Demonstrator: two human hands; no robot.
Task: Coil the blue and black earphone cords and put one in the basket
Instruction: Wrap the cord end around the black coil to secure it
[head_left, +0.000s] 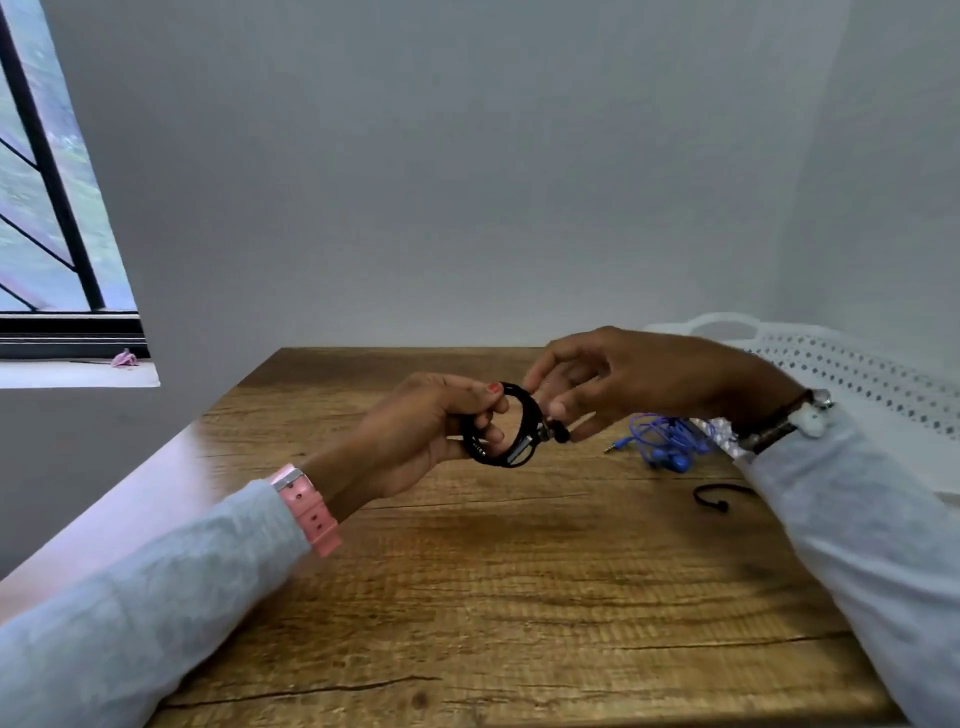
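The black earphone cord (519, 452) is wound into a small ring held above the middle of the wooden table (493, 571). My left hand (431, 431) pinches the ring's left side between thumb and fingers. My right hand (623, 379) grips the ring's right side, fingertips on the loose end with the earbuds. The blue earphone cord (665, 441) lies in a loose tangle on the table under my right wrist, its plug pointing left. The white perforated basket (857, 374) stands at the table's far right, partly hidden by my right arm.
A short black tie or cord piece (714, 499) lies on the table beside my right sleeve. A grey wall rises behind the table. A window with black bars (52, 208) is at the left, with a small pink object (124, 358) on its sill.
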